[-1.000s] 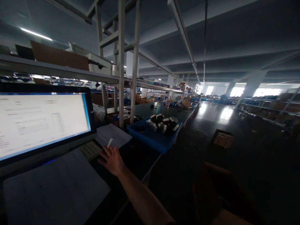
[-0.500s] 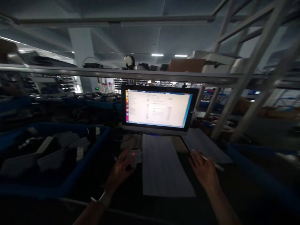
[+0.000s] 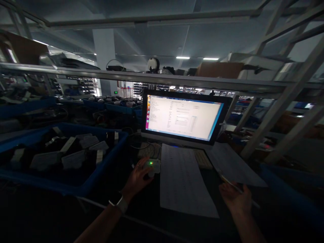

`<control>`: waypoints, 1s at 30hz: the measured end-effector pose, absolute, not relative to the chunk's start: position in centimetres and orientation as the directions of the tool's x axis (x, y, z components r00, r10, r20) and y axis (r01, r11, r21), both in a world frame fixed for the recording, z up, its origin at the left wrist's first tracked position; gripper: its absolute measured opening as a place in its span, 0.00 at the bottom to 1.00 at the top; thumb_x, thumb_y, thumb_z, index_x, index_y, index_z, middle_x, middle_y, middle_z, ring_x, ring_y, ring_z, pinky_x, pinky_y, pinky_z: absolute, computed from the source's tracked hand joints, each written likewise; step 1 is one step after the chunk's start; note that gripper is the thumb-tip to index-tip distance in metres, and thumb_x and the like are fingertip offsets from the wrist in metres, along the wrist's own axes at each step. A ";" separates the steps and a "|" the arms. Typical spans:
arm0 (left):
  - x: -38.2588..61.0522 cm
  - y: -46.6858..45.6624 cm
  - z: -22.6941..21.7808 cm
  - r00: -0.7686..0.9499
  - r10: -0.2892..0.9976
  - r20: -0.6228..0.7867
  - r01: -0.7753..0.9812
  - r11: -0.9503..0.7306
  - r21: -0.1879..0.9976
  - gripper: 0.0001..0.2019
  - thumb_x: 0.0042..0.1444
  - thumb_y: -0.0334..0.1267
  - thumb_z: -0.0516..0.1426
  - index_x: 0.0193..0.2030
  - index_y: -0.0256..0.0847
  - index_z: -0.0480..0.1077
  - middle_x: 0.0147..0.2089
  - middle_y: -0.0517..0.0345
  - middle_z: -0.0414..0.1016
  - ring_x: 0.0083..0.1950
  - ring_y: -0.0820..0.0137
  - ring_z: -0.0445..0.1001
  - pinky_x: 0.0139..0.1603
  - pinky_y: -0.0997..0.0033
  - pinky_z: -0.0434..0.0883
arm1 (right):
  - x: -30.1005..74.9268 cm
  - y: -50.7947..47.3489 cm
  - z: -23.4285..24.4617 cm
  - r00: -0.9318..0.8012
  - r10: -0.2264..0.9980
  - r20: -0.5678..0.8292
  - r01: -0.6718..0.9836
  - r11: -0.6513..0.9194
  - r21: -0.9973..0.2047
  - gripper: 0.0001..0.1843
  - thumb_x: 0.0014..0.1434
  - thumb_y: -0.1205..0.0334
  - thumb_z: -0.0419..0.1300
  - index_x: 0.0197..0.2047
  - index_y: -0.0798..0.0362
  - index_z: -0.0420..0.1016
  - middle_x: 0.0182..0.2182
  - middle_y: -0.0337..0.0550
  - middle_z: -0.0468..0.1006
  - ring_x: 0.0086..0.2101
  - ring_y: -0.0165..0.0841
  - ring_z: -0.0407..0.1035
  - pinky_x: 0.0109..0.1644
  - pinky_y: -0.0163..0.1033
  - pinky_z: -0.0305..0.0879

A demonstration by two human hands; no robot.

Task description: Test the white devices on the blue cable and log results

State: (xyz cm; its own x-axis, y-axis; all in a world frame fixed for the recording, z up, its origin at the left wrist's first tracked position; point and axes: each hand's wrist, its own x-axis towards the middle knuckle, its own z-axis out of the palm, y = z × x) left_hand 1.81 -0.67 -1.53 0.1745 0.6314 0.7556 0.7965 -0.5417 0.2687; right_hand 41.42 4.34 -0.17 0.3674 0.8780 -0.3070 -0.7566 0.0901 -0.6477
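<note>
My left hand (image 3: 138, 178), with a pale watch band on its wrist, has curved fingers at the left side of a small white box (image 3: 156, 166). Two small lights glow on the box, green and orange. Beside my thumb shows a round pale piece (image 3: 151, 173); how it joins the box is too dark to tell. My right hand (image 3: 235, 199) is closed round a slim pen (image 3: 235, 186), which slants across the fingers and points up and left. Between my hands lies a long printed sheet (image 3: 184, 185), partly over a keyboard (image 3: 202, 159).
A lit monitor (image 3: 183, 116) stands behind the sheets. Another paper (image 3: 235, 163) lies at right. On the left, a blue bin (image 3: 88, 185) holds several dark items with pale parts. A shelf (image 3: 162, 77) spans overhead, and metal posts (image 3: 278, 114) slant at right.
The view has swung slightly left. My right hand has drawn back and its fingers have curled round the pen. The light on the white box went from red to green and orange.
</note>
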 end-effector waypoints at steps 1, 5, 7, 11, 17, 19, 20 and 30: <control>1.8 -0.6 -1.6 0.174 0.636 0.751 0.800 -0.537 0.269 0.18 0.47 0.32 0.63 0.46 0.45 0.71 0.63 0.50 0.63 0.64 0.58 0.62 0.57 0.53 0.70 | 41.4 4.3 -0.1 0.371 0.876 -0.309 -0.754 0.090 -0.651 0.16 0.57 0.51 0.44 0.23 0.50 0.59 0.15 0.34 0.59 0.16 0.27 0.56 0.20 0.35 0.60; 1.7 -0.6 -1.9 0.162 0.675 0.720 0.828 -0.490 0.274 0.21 0.47 0.33 0.63 0.50 0.47 0.69 0.63 0.50 0.63 0.63 0.57 0.63 0.56 0.51 0.70 | 41.4 4.3 0.0 0.373 0.858 -0.352 -0.746 0.052 -0.664 0.16 0.57 0.52 0.43 0.24 0.50 0.60 0.14 0.34 0.58 0.16 0.28 0.56 0.20 0.36 0.61; 1.8 -0.7 -1.7 0.157 0.681 0.715 0.835 -0.478 0.272 0.22 0.47 0.33 0.63 0.51 0.47 0.68 0.62 0.50 0.63 0.63 0.58 0.63 0.57 0.52 0.70 | 41.5 4.4 0.0 0.364 0.863 -0.351 -0.749 0.047 -0.661 0.15 0.57 0.53 0.43 0.24 0.50 0.60 0.13 0.33 0.57 0.15 0.28 0.55 0.20 0.36 0.61; 2.3 -1.3 -0.6 0.166 0.658 0.735 0.851 -0.472 0.230 0.19 0.47 0.37 0.63 0.48 0.46 0.69 0.61 0.51 0.64 0.61 0.58 0.64 0.55 0.55 0.70 | 41.9 4.7 -0.5 0.378 0.866 -0.329 -0.738 0.067 -0.672 0.14 0.56 0.52 0.47 0.24 0.49 0.59 0.13 0.32 0.56 0.15 0.28 0.56 0.20 0.37 0.62; 0.7 -1.6 0.9 -0.373 0.586 0.720 0.916 0.109 0.386 0.16 0.57 0.48 0.52 0.40 0.37 0.70 0.40 0.45 0.73 0.46 0.57 0.73 0.47 0.55 0.69 | 42.5 5.2 -1.1 0.422 0.826 -0.372 -0.708 0.044 -0.705 0.13 0.55 0.52 0.46 0.25 0.49 0.61 0.17 0.37 0.64 0.18 0.31 0.62 0.22 0.40 0.66; -0.1 -1.7 1.2 -0.514 0.638 0.573 0.856 0.338 0.391 0.20 0.56 0.54 0.50 0.35 0.36 0.71 0.37 0.44 0.73 0.42 0.54 0.73 0.43 0.54 0.69 | 42.4 5.2 -1.1 0.422 0.830 -0.364 -0.697 0.040 -0.716 0.13 0.55 0.51 0.46 0.25 0.49 0.61 0.17 0.37 0.64 0.18 0.31 0.63 0.21 0.39 0.65; -0.3 -1.7 1.4 -0.543 0.681 0.492 0.838 0.403 0.367 0.23 0.55 0.57 0.50 0.34 0.36 0.71 0.37 0.42 0.73 0.42 0.52 0.73 0.43 0.53 0.68 | 42.3 5.2 -1.0 0.413 0.844 -0.342 -0.697 0.051 -0.715 0.13 0.55 0.51 0.47 0.24 0.49 0.61 0.16 0.36 0.63 0.17 0.30 0.61 0.21 0.38 0.64; -1.3 -0.7 2.2 -0.587 0.781 0.212 0.539 0.182 0.822 0.18 0.37 0.52 0.62 0.27 0.39 0.72 0.36 0.45 0.77 0.45 0.50 0.74 0.44 0.54 0.67 | 41.4 4.9 -0.9 0.356 0.910 -0.212 -0.729 0.129 -0.672 0.16 0.54 0.50 0.52 0.22 0.50 0.58 0.12 0.30 0.54 0.14 0.26 0.54 0.19 0.34 0.58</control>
State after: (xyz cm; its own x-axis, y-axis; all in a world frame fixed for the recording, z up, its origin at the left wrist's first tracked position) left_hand -1.25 -0.71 2.18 -0.5869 0.7814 0.2120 0.5391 0.1817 0.8224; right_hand 41.42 4.90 -0.92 0.3555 0.9104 -0.2115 -0.7292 0.1286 -0.6721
